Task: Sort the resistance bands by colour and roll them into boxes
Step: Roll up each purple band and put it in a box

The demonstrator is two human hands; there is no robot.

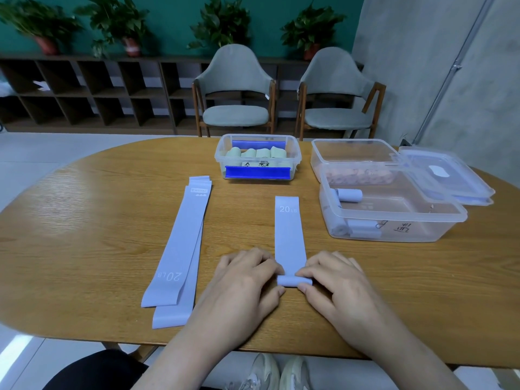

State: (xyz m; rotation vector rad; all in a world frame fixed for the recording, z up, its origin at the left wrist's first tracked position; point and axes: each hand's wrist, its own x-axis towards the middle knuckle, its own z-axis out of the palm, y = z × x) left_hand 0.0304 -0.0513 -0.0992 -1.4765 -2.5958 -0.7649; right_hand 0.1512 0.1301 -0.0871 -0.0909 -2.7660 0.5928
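A: Resistance band (289,235), pale lilac, marked "20 LB" at its far end, lies flat on the tabletop (98,220) right in front of the person, its near end wound into a small roll (294,280).

B: And the hands?

A: The left hand (247,277) and the right hand (334,280) flank that roll. On each, thumb and fingers are curled around an end of it, pinching it against the wood.

B: What lies to the left?

A: A stack of flat lilac bands (177,249), unrolled, lying lengthwise, slightly fanned at the near end. One shows "20 LB" upside down. It sits well apart from the hands.

B: Further back?

A: On the right, a clear box (394,218) holds several rolled lilac bands (349,195) along its left side. It overlaps a second clear box (351,156) behind it, holding pinkish contents I cannot make out. Clear lids (447,175) lie stacked just to the right of those two.

B: And in the middle?

A: Beyond the band's far end, a clear box with blue clips (257,159) contains a row of rolled pale green bands (256,152). Two grey chairs (236,88) stand behind the tabletop.
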